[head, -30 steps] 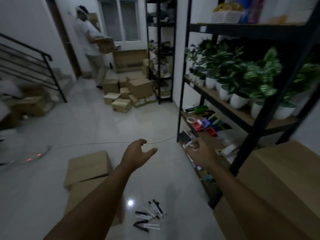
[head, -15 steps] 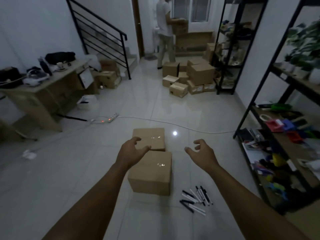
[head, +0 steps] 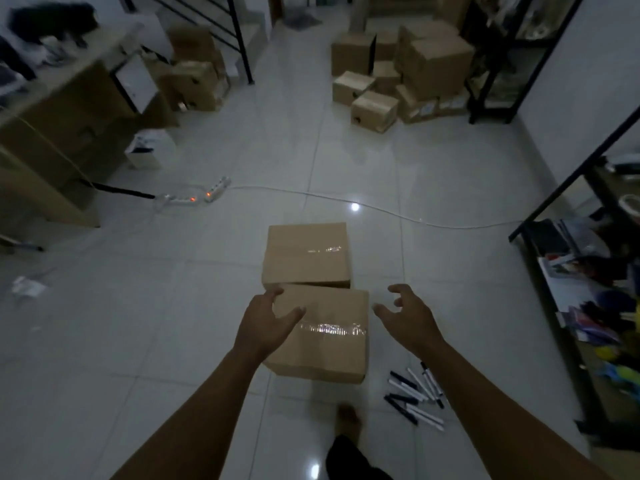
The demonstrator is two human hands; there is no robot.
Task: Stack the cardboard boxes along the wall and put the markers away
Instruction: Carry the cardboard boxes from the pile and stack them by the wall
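Two taped cardboard boxes lie on the tiled floor in front of me: a near box (head: 329,337) and a far box (head: 306,254) touching its back edge. My left hand (head: 266,322) hovers open over the near box's left top edge. To the right of that same box my right hand (head: 407,315) is open, fingers spread, holding nothing. Several black and white markers (head: 415,393) lie scattered on the floor right of the near box, below my right forearm.
A pile of cardboard boxes (head: 401,71) sits far right by a black shelf (head: 495,64). A white cable (head: 346,200) and power strip (head: 207,194) cross the floor. A wooden desk (head: 69,109) stands left, more boxes (head: 194,74) under the stairs, a cluttered shelf (head: 588,289) right.
My view has swung left from the shelf and tilted down to the two boxes. Both hands have come nearer the near box; the other person has left the view.
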